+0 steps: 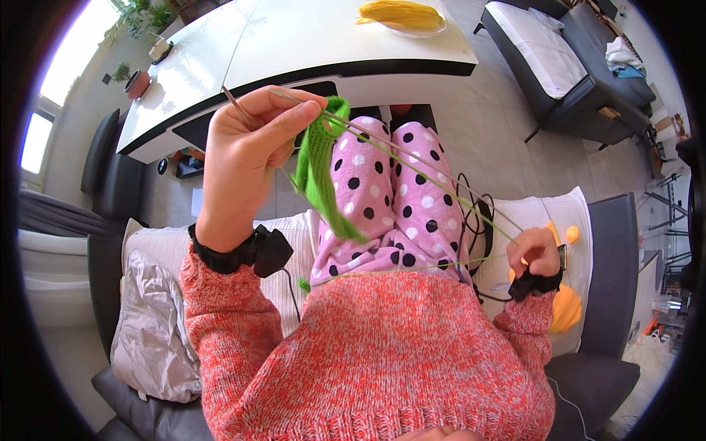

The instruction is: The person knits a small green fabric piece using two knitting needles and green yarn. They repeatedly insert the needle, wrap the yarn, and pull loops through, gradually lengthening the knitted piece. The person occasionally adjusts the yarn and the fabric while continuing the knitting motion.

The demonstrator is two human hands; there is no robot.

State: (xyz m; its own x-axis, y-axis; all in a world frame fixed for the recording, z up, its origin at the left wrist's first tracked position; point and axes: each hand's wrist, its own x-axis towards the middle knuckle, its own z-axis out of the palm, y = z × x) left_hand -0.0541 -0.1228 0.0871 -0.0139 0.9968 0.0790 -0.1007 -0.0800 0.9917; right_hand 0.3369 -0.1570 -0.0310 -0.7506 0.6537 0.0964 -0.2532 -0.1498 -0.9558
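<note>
My left hand (256,129) is raised over my left thigh, pinching thin metal knitting needles (419,157) and the edge of a bright green knitted piece (317,171). The narrow knitting hangs down from my fingers, its lower end blurred. One needle slants down to the right, its far end close to my right hand (532,251). That hand is out to the right with its fingers curled on green yarn (469,204), which runs taut from the knitting. Another stretch of the yarn crosses my lap to a small green bit (303,285) at my left hip.
A white table (309,38) stands ahead, with a yellow bundle (405,14) on a plate. Black cables (469,231) lie by my right thigh. Orange material (567,308) rests on the sofa to my right, a crumpled grey cloth (151,331) to my left. A dark couch (579,77) is beyond.
</note>
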